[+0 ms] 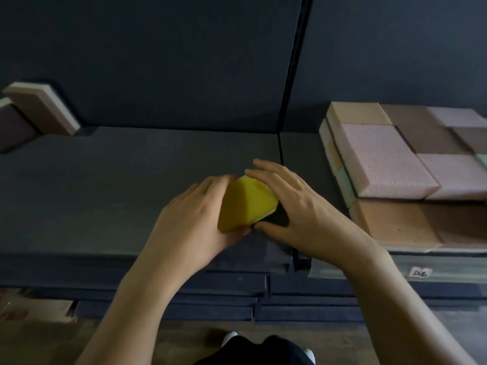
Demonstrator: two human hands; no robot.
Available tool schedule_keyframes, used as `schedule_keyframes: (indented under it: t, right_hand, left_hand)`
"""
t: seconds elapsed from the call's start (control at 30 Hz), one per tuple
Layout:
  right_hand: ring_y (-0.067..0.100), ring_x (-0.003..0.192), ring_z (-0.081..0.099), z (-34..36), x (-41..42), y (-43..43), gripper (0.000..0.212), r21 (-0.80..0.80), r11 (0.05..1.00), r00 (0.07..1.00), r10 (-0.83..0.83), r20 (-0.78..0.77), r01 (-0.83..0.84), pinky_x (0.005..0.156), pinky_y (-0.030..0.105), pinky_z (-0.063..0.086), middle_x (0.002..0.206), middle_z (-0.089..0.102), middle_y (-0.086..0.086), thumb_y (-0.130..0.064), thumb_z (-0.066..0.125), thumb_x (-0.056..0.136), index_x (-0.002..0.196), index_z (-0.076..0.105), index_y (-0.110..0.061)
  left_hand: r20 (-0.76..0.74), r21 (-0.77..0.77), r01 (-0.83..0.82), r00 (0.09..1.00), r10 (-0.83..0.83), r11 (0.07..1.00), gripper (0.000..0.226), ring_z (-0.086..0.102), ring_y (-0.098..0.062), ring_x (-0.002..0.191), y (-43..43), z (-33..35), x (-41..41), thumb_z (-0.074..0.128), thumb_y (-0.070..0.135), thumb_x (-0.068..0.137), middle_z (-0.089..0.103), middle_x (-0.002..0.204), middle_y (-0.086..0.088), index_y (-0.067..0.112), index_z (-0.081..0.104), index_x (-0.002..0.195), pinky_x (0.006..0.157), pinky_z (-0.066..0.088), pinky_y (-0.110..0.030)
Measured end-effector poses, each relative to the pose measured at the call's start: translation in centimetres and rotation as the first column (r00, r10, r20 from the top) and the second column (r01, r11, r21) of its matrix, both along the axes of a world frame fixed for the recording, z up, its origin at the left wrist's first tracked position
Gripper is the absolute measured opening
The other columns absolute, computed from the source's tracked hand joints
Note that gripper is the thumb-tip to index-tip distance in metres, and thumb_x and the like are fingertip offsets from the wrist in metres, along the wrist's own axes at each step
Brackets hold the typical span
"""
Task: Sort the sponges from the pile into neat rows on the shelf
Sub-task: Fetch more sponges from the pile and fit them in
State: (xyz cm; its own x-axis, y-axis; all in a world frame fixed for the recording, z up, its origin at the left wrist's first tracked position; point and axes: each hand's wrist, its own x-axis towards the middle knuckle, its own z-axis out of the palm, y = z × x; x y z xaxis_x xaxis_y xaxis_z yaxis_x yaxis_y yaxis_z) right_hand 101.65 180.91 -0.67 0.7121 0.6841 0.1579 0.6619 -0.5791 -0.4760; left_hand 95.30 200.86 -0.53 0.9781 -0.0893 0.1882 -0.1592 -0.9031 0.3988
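Observation:
A yellow sponge [245, 204] with a dark underside is tilted just above the dark shelf [105, 185], near its middle. My left hand [192, 219] cups the sponge from the left and below. My right hand [297, 206] grips it from the right, fingers over its top edge and thumb against the dark lower side. To the right, rows of pink, brown and tan sponges [390, 164] lie stacked flat on the neighbouring shelf section.
Two brownish sponges [39, 111] lean on edge at the shelf's far left. A vertical divider [292, 75] splits the dark back wall. A white label [420, 272] sits on the right shelf's front edge. Lower dark shelf boards [184, 304] and my shoes show below.

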Motion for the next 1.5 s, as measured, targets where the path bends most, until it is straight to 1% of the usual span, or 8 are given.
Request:
schedule_keyframes:
  t: [0.17,0.37,0.7,0.9,1.07,1.23,1.4,1.5]
  right_hand:
    - [0.003,0.128,0.041,1.0,-1.3,-1.7,0.068,0.074,0.997,1.0,-0.03,-0.009,0.031,0.101,0.016,0.038,0.145,0.035,-0.013,-0.033,0.072,0.085,0.144,0.039,-0.027]
    - [0.01,0.125,0.047,2.0,-3.5,-7.3,0.064,0.107,0.973,0.974,-0.213,0.077,0.204,0.098,0.02,0.041,0.139,0.042,-0.003,-0.031,0.077,0.081,0.137,0.049,-0.018]
    - [0.015,0.139,0.037,4.3,-8.0,-18.0,0.062,0.07,0.901,0.87,-0.431,0.239,0.428,0.107,0.045,0.041,0.151,0.041,-0.005,-0.044,0.073,0.084,0.138,0.051,-0.023]
    - [0.014,0.145,0.031,5.2,-10.3,-28.5,0.06,0.011,0.874,0.829,-0.464,0.311,0.485,0.115,0.042,0.034,0.152,0.041,-0.004,-0.046,0.069,0.087,0.138,0.051,-0.022]
    - [0.013,0.146,0.029,5.8,-12.0,-37.2,0.062,-0.043,0.857,0.816,-0.472,0.335,0.514,0.116,0.037,0.031,0.155,0.038,-0.003,-0.044,0.075,0.083,0.137,0.052,-0.025]
    - [0.01,0.145,0.03,5.0,-12.6,-43.7,0.056,-0.058,0.869,0.84,-0.455,0.295,0.491,0.11,0.043,0.039,0.154,0.039,-0.008,-0.046,0.068,0.087,0.138,0.051,-0.028]
    - [0.011,0.146,0.028,4.3,-11.8,-47.3,0.055,-0.07,0.886,0.857,-0.42,0.298,0.458,0.114,0.039,0.035,0.155,0.038,-0.006,-0.044,0.067,0.088,0.138,0.051,-0.028]
    - [0.013,0.146,0.029,4.0,-10.6,-48.4,0.056,-0.069,0.884,0.852,-0.422,0.309,0.462,0.115,0.038,0.034,0.155,0.038,-0.005,-0.047,0.065,0.087,0.138,0.051,-0.028]
  left_hand:
    - [0.03,-0.125,0.116,0.993,-0.113,0.985,0.087,0.052,-0.008,0.115,-0.7,1.3,-0.2,0.066,0.065,0.067,0.052,0.134,0.013,0.029,0.041,0.142,0.087,0.044,-0.028]
    - [0.068,-0.199,0.248,0.969,-0.239,0.948,0.088,0.047,-0.006,0.122,-3.3,1.6,0.7,0.066,0.068,0.067,0.046,0.137,0.017,0.029,0.043,0.142,0.094,0.049,-0.034]
    - [0.157,-0.235,0.459,0.888,-0.432,0.857,0.075,0.054,-0.008,0.114,-15.6,3.6,1.3,0.064,0.064,0.072,0.052,0.129,0.015,0.024,0.051,0.135,0.086,0.053,-0.038]
    - [0.189,-0.221,0.533,0.845,-0.5,0.817,0.076,0.053,-0.007,0.111,-26.9,4.1,1.1,0.065,0.063,0.074,0.052,0.127,0.011,0.019,0.052,0.134,0.084,0.049,-0.023]
    - [0.233,-0.206,0.559,0.825,-0.514,0.803,0.078,0.05,-0.006,0.117,-36.3,3.9,0.4,0.059,0.067,0.075,0.051,0.131,0.011,0.02,0.051,0.136,0.088,0.052,-0.031]
    - [0.205,-0.213,0.557,0.829,-0.521,0.803,0.079,0.051,-0.007,0.114,-42.6,3.1,-0.5,0.063,0.066,0.074,0.05,0.131,0.013,0.022,0.049,0.138,0.084,0.052,-0.031]
    - [0.174,-0.181,0.549,0.835,-0.523,0.816,0.079,0.05,-0.007,0.117,-45.8,2.8,-0.1,0.061,0.065,0.075,0.051,0.132,0.011,0.02,0.049,0.139,0.087,0.046,-0.02]
    - [0.185,-0.181,0.549,0.834,-0.52,0.816,0.077,0.053,-0.01,0.114,-47.0,2.9,0.9,0.063,0.06,0.075,0.052,0.132,0.01,0.018,0.05,0.138,0.084,0.054,-0.029]
